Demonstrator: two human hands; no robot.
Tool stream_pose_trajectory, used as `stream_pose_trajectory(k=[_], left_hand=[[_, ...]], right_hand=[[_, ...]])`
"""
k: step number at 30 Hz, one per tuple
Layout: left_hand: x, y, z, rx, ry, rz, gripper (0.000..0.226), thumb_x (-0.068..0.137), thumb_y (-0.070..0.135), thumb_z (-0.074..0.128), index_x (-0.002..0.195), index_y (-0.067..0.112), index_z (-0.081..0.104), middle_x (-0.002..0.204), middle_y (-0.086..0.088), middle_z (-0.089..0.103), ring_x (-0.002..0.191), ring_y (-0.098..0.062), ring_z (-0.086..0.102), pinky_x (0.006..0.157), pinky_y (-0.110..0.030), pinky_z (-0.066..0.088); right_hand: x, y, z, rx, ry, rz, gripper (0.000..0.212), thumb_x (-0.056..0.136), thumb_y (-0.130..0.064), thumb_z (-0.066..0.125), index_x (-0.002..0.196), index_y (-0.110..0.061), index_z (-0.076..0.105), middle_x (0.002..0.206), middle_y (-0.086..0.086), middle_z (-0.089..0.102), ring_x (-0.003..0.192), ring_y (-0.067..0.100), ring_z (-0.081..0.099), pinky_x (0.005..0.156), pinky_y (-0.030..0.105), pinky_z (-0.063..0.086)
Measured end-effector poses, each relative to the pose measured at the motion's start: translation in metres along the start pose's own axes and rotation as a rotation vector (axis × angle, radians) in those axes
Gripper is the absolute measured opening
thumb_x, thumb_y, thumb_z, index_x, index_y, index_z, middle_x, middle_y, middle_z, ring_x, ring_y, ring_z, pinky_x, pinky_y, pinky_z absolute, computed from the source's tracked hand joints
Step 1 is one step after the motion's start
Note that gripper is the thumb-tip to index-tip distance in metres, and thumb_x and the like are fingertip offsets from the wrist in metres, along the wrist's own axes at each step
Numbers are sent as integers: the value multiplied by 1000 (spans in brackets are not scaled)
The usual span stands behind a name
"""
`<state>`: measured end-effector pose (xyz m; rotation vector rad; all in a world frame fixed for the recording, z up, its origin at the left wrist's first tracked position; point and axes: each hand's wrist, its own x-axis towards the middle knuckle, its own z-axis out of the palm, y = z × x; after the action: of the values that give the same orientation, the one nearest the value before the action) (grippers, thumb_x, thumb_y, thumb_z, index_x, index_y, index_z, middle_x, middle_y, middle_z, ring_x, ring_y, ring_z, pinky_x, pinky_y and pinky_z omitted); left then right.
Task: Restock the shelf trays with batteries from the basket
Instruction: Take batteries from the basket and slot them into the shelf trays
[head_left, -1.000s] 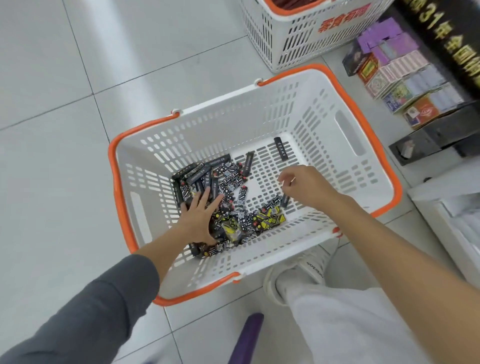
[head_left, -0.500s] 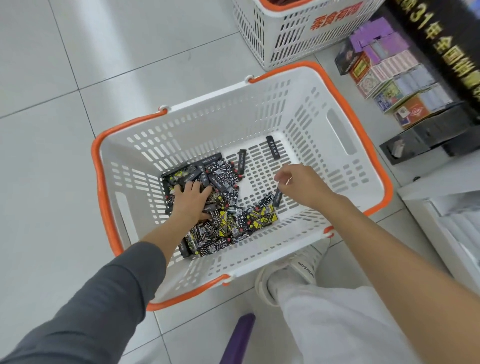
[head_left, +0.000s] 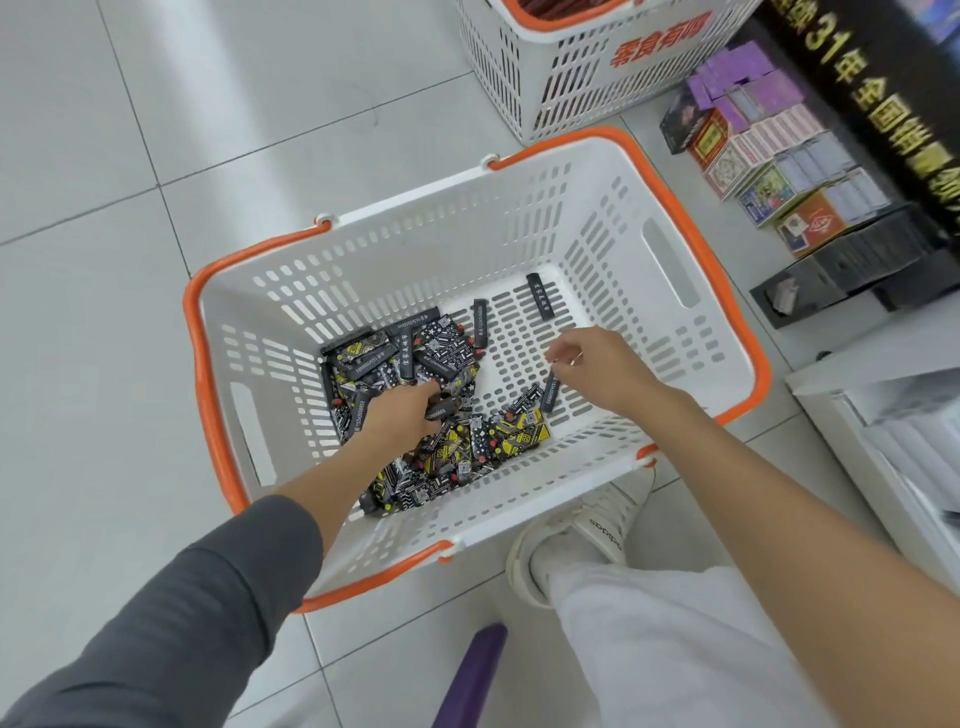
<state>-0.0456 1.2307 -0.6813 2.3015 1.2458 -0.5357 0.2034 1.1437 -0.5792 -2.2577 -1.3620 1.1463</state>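
1. One white basket (head_left: 415, 249) with an orange rim is sitting on the pale tiled floor (head_left: 156, 130), seen from above
2. A heap of battery packs (head_left: 431, 353), black with white and yellow print, is lying on the basket's floor toward its left and near sides; they are too many and too overlapped to count
3. Three single black packs are lying apart from the heap on the slotted floor: one (head_left: 540, 296) near the far wall, one (head_left: 480, 323) just beside the heap's far edge, and one (head_left: 549, 391) under the right hand
4. The left hand (head_left: 402, 413), in a grey sleeve, is digging into the middle of the heap, its fingers curling down and closing on some of the battery packs
5. The right hand (head_left: 597, 371) is hovering over the bare right part of the basket's floor, fingers loosely bent, gripping nothing that shows
6. A second white basket (head_left: 571, 78) is standing just beyond the first
7. Rows of small card boxes (head_left: 769, 156) are sitting at the upper right
8. One white shoe (head_left: 587, 525) is resting just beside the basket's near wall
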Motion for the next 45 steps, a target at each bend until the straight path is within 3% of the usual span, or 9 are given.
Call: stream_pose_trajectory(k=[6, 10, 16, 19, 22, 26, 32, 36, 45], left_hand=[[1, 4, -12, -730, 71, -227, 25, 93, 22, 65, 118, 17, 60, 65, -1, 54, 42, -12, 37, 35, -16, 27], [-7, 17, -43, -1026, 126, -312, 13, 88, 21, 71, 83, 19, 60, 61, -2, 50, 50, -16, 40, 48, -23, 37], [-27, 70, -107, -1232, 218, -189, 14, 87, 20, 73, 81, 14, 61, 73, -5, 61, 61, -20, 51, 65, -35, 47], [-46, 106, -141, -1295, 236, -72, 14, 87, 20, 73, 84, 12, 62, 80, -11, 64, 64, -22, 55, 67, -38, 50], [-68, 149, -174, -1303, 272, 37, 12, 87, 18, 73, 83, 10, 64, 80, -13, 64, 62, -20, 54, 57, -27, 47], [-112, 218, -214, -1323, 273, 187, 12, 85, 16, 72, 88, 5, 66, 73, -7, 66, 55, -15, 56, 49, -20, 46], [-187, 314, -250, -1339, 185, 397, 19, 85, 26, 73, 91, 9, 69, 85, -12, 72, 65, -20, 62, 74, -39, 56], [-235, 372, -265, -1440, 92, 492, 12, 89, 23, 69, 81, 16, 64, 73, -8, 68, 57, -19, 60, 50, -28, 53], [-319, 471, -236, -1189, -145, 791, 9, 90, 12, 68, 88, 7, 62, 72, -8, 65, 47, -7, 59, 46, -20, 49]], right_hand=[[-5, 2, -5, 36, 15, 14, 14, 93, -13, 57, 101, -18, 67, 102, 1, 63, 87, 21, 62, 68, 29, 51], [-13, 2, -11, 84, 32, 23, 15, 93, -11, 55, 99, -18, 68, 100, -1, 62, 69, 16, 58, 55, 26, 47], [-39, -24, -41, 206, 109, -9, 12, 90, -14, 63, 90, -25, 68, 97, 0, 66, 84, 17, 65, 76, 34, 54], [-66, -46, -70, 275, 174, -57, 12, 87, -12, 66, 88, -23, 69, 92, 0, 68, 86, 17, 65, 81, 34, 54], [-109, -64, -101, 322, 187, -86, 11, 82, -14, 75, 90, -19, 69, 89, 2, 70, 83, 16, 66, 79, 33, 54], [-176, -73, -138, 294, 263, -82, 35, 74, -19, 83, 97, -18, 56, 92, 8, 68, 77, 15, 62, 73, 33, 51], [-293, -58, -200, 282, 464, -96, 32, 80, -4, 75, 106, -10, 57, 85, 16, 64, 75, 17, 60, 72, 28, 50], [-373, -35, -236, 218, 569, -71, 32, 81, -2, 73, 109, -14, 64, 86, 14, 62, 77, 16, 55, 78, 29, 45], [-504, 19, -255, 395, 857, -12, 30, 84, -3, 70, 110, -11, 56, 99, 13, 65, 81, 19, 65, 75, 32, 56]])
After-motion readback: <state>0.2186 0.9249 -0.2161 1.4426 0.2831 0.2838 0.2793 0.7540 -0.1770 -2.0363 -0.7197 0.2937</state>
